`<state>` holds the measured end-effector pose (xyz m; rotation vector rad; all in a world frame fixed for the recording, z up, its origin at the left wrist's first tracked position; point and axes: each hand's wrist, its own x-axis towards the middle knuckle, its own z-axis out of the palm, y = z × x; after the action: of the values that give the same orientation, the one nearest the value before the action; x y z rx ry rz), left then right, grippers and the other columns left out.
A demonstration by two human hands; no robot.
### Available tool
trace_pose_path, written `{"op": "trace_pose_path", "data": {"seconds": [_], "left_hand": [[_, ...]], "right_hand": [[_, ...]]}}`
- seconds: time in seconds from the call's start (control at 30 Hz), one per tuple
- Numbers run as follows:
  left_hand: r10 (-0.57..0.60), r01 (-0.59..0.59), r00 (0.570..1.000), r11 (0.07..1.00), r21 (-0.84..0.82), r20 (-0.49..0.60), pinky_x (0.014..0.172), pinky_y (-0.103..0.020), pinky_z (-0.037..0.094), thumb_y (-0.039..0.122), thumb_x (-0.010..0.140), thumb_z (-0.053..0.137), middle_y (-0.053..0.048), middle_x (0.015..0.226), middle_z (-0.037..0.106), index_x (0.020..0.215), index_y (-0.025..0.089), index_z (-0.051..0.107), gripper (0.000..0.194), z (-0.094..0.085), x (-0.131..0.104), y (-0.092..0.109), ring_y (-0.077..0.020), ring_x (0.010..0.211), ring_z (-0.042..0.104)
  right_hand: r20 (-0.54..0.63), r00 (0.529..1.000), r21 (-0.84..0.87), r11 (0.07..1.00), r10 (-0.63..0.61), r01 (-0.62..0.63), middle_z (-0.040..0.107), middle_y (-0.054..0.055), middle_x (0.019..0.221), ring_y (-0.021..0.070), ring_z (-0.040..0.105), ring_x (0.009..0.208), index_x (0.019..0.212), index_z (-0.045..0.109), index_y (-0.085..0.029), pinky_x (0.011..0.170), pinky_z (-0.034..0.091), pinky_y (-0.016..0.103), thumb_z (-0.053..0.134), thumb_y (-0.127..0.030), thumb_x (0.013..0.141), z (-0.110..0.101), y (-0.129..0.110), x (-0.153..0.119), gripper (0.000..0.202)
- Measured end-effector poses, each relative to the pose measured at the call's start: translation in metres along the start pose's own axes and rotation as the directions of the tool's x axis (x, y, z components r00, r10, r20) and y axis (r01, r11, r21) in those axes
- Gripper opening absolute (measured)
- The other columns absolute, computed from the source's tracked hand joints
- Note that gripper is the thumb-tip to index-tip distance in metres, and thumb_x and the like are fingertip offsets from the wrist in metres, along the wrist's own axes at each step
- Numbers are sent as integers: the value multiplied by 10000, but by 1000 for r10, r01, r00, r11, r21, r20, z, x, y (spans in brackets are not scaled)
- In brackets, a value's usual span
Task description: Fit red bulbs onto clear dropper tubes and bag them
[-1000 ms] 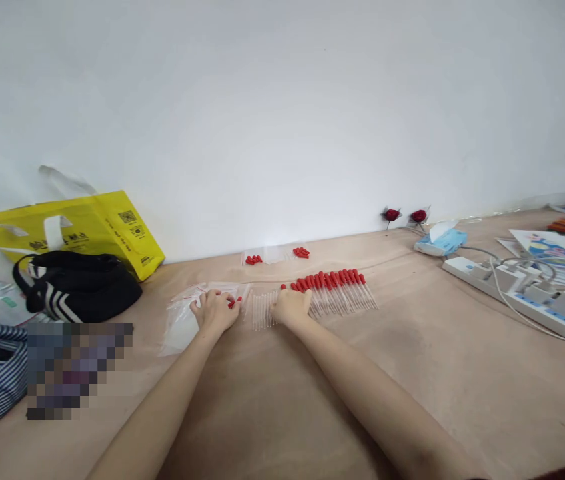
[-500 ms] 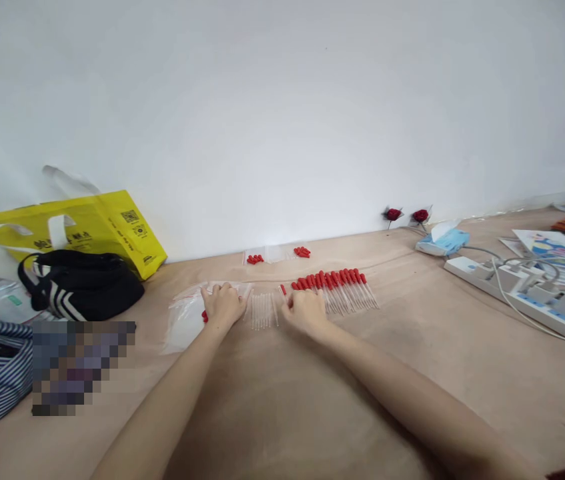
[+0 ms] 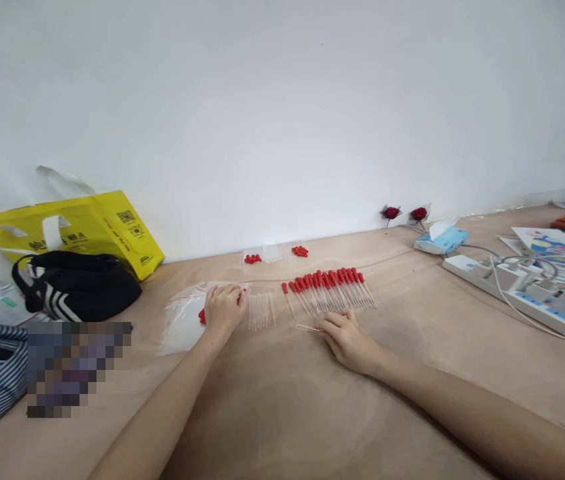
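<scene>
The left hand [image 3: 225,310] lies over the clear plastic bags [image 3: 178,332], its fingers bent and fairly narrow. Loose red caps [image 3: 202,316] show beside it, and more red shows at its fingertips; whether it grips any cannot be told. The right hand [image 3: 348,340] rests low, fingers drawn together, apparently holding the end of a thin clear tube [image 3: 307,327], which points leftward; whether this is one tube or two is unclear.

Between the hands lie the bare tubes [image 3: 261,311], side by side, and a lone capped tube [image 3: 289,301]. Just beyond the right hand is the slanting row of capped tubes [image 3: 333,288], red ends toward the wall [image 3: 282,133].

The step in hand is judged to be the handling of the thin clear tube on the right, with the left hand near the caps. Moving so slight a piece calls for a light, steady pinch and a path that avoids knocking the row.

Farther out, a small clear bag [image 3: 273,253] lies between two clusters of red pieces [image 3: 252,259] near the wall. At left stand a yellow bag [image 3: 105,230] and a black bag [image 3: 97,287]; at right, two dark red flowers [image 3: 391,213], a tissue pack [image 3: 441,242] and a power strip [image 3: 462,266] on the table [image 3: 272,407].
</scene>
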<state>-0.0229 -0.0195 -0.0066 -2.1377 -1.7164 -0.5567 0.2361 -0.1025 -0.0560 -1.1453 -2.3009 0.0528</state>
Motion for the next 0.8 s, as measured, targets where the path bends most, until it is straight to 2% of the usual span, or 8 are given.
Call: {"op": "trace_pose_path", "data": {"seconds": [0.17,0.2,0.27,0.4,0.5,0.63,0.8], "left_hand": [[201,-197,980,967,-163,7,756,-276,431,194,824,395,-41,845,649,761,191,593,208,-7,-41,26,-177,808,588],[272,-263,962,926,-273,-4,715,-277,443,193,838,382,-45,827,640,791,186,578,202,-7,-51,32,-175,770,590],[345,-315,939,848,-426,-7,662,-274,455,198,855,370,-33,777,623,818,190,552,186,-6,-68,43,-168,724,585],[324,-258,945,800,-542,29,629,-289,466,199,821,451,-21,720,599,736,187,539,122,-8,-81,54,-173,699,566],[304,-221,951,788,-575,51,653,-298,476,198,780,523,-25,764,600,786,185,580,59,-10,-80,54,-175,726,569],[322,-251,946,780,-573,23,758,-341,468,192,766,551,-54,916,612,902,200,640,162,-4,-78,54,-202,862,564],[334,-284,943,787,-547,-9,769,-379,452,164,811,481,-62,894,642,818,187,650,171,1,-79,60,-212,862,563]], "right_hand": [[-47,999,71,997,23,-20,579,39,810,141,518,746,856,492,-172,770,278,309,373,-108,825,1,-1,2,138],[-50,998,84,996,25,-21,577,33,790,137,516,724,838,481,-172,767,281,308,377,-109,821,1,-2,2,123],[-46,999,104,994,29,-24,571,18,749,132,511,693,809,464,-174,766,286,309,382,-115,820,2,-3,1,102],[-5,1000,133,991,21,-20,572,11,763,131,514,728,808,464,-176,779,288,309,401,-135,828,3,-5,-1,78],[28,1000,153,988,8,-12,574,24,791,137,514,761,819,477,-173,776,301,304,407,-150,836,4,-6,-1,75],[45,999,163,987,7,-14,574,37,806,148,512,787,817,489,-170,778,313,307,402,-153,841,4,-7,0,92],[41,999,176,984,22,-29,574,38,792,150,508,768,806,496,-167,779,313,324,391,-165,848,5,-8,1,113]]}}
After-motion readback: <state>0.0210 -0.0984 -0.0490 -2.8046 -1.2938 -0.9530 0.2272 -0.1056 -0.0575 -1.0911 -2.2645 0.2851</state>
